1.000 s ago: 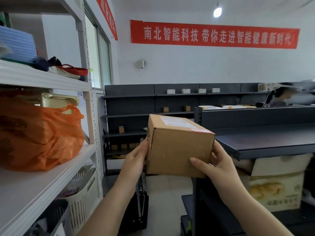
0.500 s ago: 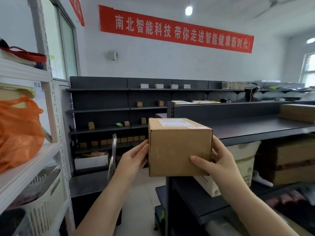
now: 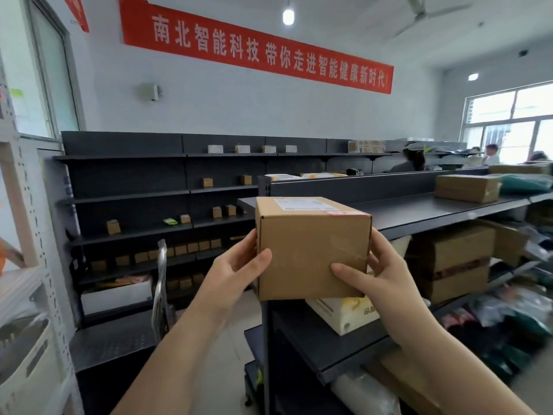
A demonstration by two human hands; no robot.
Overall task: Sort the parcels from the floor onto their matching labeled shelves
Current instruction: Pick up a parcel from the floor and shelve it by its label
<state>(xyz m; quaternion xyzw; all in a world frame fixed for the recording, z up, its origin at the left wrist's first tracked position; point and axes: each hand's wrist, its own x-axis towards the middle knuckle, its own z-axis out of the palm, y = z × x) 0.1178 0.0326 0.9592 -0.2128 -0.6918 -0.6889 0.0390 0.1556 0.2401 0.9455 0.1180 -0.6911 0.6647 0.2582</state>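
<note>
I hold a brown cardboard parcel (image 3: 311,250) at chest height, a white shipping label on its top face. My left hand (image 3: 236,272) grips its left side with the thumb on the front face. My right hand (image 3: 377,275) grips the right side, thumb also on the front. The parcel hangs just in front of the left end of a dark grey shelf unit (image 3: 419,212), about level with its upper shelf. Shelf labels are not readable.
A long dark shelving wall (image 3: 128,193) at the back carries several small boxes. A flat brown box (image 3: 466,187) lies on the near upper shelf; larger cartons (image 3: 457,262) and bags sit below. A white rack (image 3: 27,265) stands left, a trolley handle (image 3: 161,280) ahead. People work far right.
The view has swung right and the near grey shelf unit has come closer. The white rack with the orange bag has slid out to the left. Both hands keep the parcel.
</note>
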